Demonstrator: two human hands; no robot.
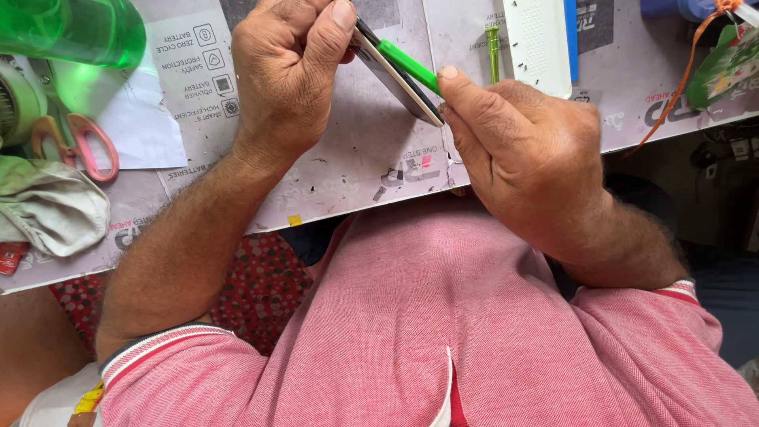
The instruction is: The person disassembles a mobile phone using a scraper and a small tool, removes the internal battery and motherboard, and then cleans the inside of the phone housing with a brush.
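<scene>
Shirt [474, 332]: a pink polo is filling the near foreground, with striped sleeve cuffs.
Right hand [530, 158]: it is curling closed, index finger and thumb pinching the near end of a green tool [407, 66].
Left hand [288, 67]: it is closing around the far end of a phone [395, 79], thumb pressing on its edge.
Phone: it is being held tilted above the table [332, 174], between the two hands, edge toward the camera.
Green tool: it is lying along the phone's upper edge, touching it.
Hands: they are working close together, both clamped on the phone and tool.
Scissors [75, 138]: they are lying on the table well to the left, pink handles showing.
Cloth [51, 205]: it is bunching just below the scissors.
Green bottle [75, 32]: it is lying at the far left corner.
White box [538, 43]: it is resting at the far edge, right of a green pin [492, 51].
</scene>
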